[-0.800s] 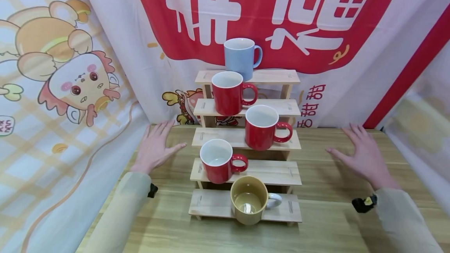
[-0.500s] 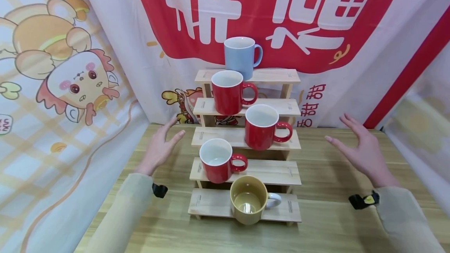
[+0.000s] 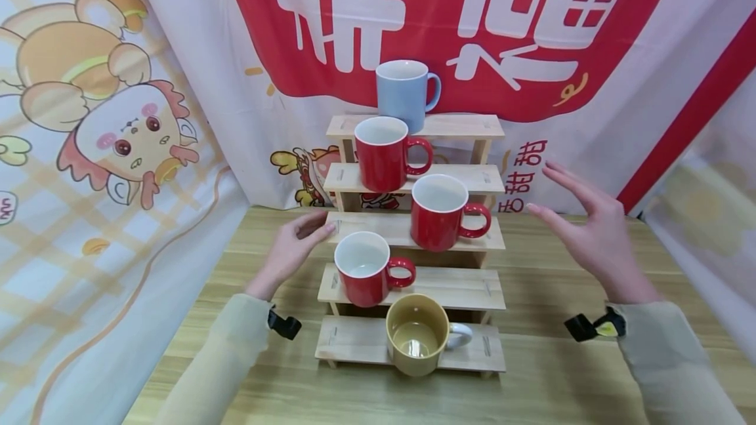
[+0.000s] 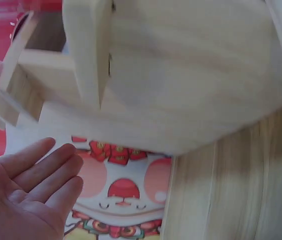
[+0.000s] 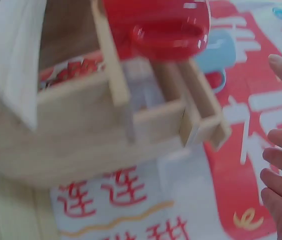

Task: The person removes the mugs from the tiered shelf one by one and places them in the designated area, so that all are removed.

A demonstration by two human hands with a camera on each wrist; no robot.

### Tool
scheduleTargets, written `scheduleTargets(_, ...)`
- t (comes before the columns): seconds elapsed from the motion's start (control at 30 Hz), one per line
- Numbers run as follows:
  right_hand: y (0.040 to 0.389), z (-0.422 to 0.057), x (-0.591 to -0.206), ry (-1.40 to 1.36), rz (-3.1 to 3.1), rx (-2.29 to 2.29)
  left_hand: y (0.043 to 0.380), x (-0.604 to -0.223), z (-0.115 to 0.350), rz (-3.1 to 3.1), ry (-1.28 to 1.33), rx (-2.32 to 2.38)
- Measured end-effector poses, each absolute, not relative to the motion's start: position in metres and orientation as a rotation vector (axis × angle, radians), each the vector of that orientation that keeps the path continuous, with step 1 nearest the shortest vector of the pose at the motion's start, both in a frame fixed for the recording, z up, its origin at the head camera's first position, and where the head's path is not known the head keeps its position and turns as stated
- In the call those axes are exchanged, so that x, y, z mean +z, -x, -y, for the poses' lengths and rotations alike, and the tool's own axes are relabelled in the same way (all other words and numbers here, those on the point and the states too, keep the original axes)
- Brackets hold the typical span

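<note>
Your left grip (image 3: pixel 293 248) was released: the left wrist view showed its fingers held out and the palm spread. It was at the left end of the wooden rack's (image 3: pixel 461 290) middle step, with the thumb so near the wood that you could not tell whether it touched. Your right grip (image 3: pixel 596 238) was released too, its thumb and fingers parted, raised over the right side of the worktop (image 3: pixel 555 385) and well apart from the rack.

The rack stood on the worktop between your hands, its five steps rising away from you. Each step carried one upright mug, and every handle pointed to your right. On the top step you had the light blue mug (image 3: pixel 401 98), near the middle. The upper red mug (image 3: pixel 382 166) sat on the next one down, left of centre; the middle red mug (image 3: pixel 434 218) was right of centre on the middle step; the lower red mug (image 3: pixel 363 286) was toward the left of the step below. The yellow mug (image 3: pixel 416 361), with a white handle, stood near the middle of the lowest step, closest to you.

Behind the rack hung a white cloth with a red printed panel (image 3: pixel 431 44) bearing large white characters.
</note>
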State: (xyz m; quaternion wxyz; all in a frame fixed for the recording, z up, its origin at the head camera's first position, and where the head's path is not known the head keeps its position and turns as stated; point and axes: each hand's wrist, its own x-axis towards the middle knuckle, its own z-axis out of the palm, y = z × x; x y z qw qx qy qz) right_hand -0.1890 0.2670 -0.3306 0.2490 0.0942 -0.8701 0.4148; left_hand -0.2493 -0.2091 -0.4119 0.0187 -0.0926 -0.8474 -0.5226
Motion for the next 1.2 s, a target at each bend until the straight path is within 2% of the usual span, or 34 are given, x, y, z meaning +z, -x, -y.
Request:
scheduleTargets(0.27,0.195,-0.243,-0.308,-0.366,2.333,1.166,0.250,-0.412,0.199,2.644,0.153,-1.683)
scheduleTargets(0.5,0.204,-0.225,-0.293,-0.491,2.232,1.094,0.251,-0.413,0.197,2.621,0.178,-1.729)
scheduleTargets(0.8,0.219,-0.202,-0.275,-0.456,2.283,1.136,0.251,-0.413,0.198,2.538,0.128,-1.912)
scheduleTargets(1.2,0.275,-0.180,-0.235,-0.334,2.383,1.498,0.249,-0.413,0.197,2.518,0.029,-1.988)
